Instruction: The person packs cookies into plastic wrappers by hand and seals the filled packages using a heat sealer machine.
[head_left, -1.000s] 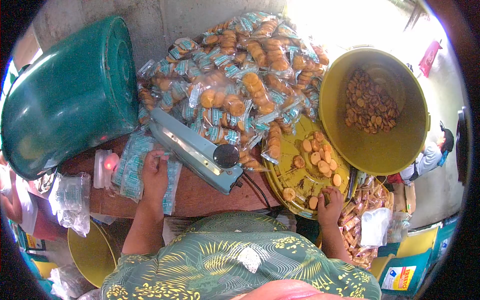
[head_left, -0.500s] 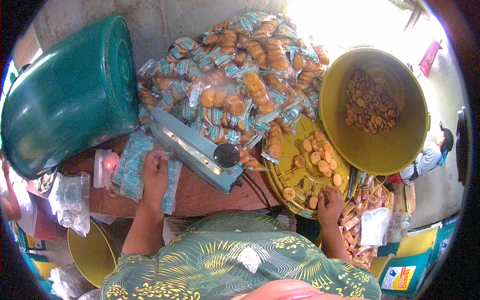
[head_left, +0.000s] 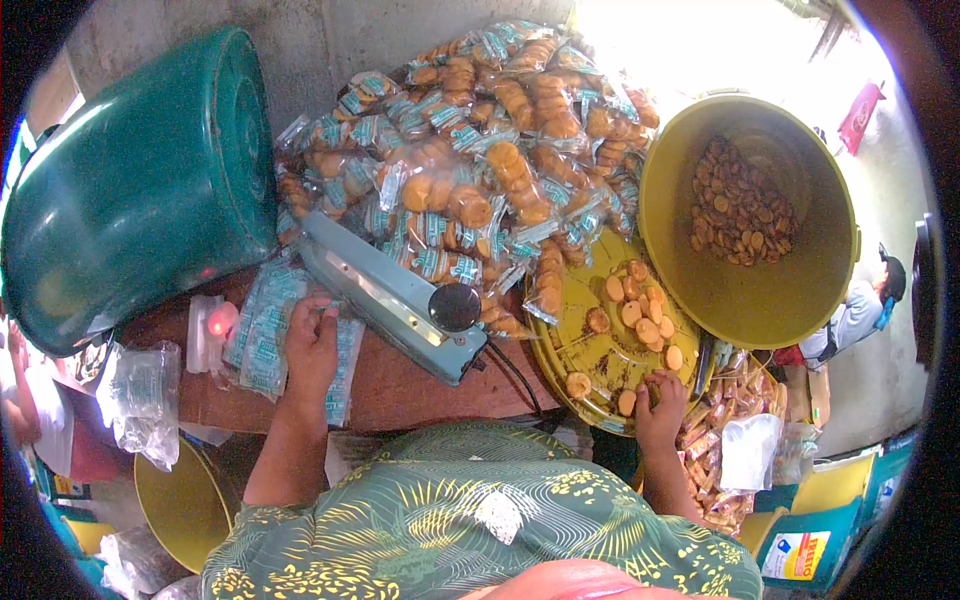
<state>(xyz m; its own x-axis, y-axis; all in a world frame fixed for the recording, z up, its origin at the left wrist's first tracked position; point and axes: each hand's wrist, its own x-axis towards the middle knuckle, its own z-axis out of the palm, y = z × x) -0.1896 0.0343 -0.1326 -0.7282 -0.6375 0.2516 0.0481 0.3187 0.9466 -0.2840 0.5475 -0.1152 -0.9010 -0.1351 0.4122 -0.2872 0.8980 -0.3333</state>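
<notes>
My left hand (head_left: 312, 345) is over a stack of flat clear bags with teal print (head_left: 265, 325). Its fingers curl in toward the thumb, pinching what looks like the edge of a printed plastic bag. At the near rim of a yellow round lid (head_left: 575, 345) is my right hand (head_left: 660, 405), thumb and fingers apart, close to a round biscuit (head_left: 627, 402). More loose biscuits (head_left: 640, 312) lie across the lid. A blue-grey impulse sealer (head_left: 385, 295) with a black round knob sits slantwise between my hands.
Filled biscuit packets (head_left: 480, 160) are heaped behind the sealer. A green tub (head_left: 140, 190) lies tipped at left; a yellow tub (head_left: 750, 310) holding biscuits leans at right. Small wrapped packs (head_left: 715, 450) lie right of the lid. A person (head_left: 850, 320) shows at far right.
Both hands stay practically where they were. The whole view shifts very slightly; no item has visibly been picked up or put down.
</notes>
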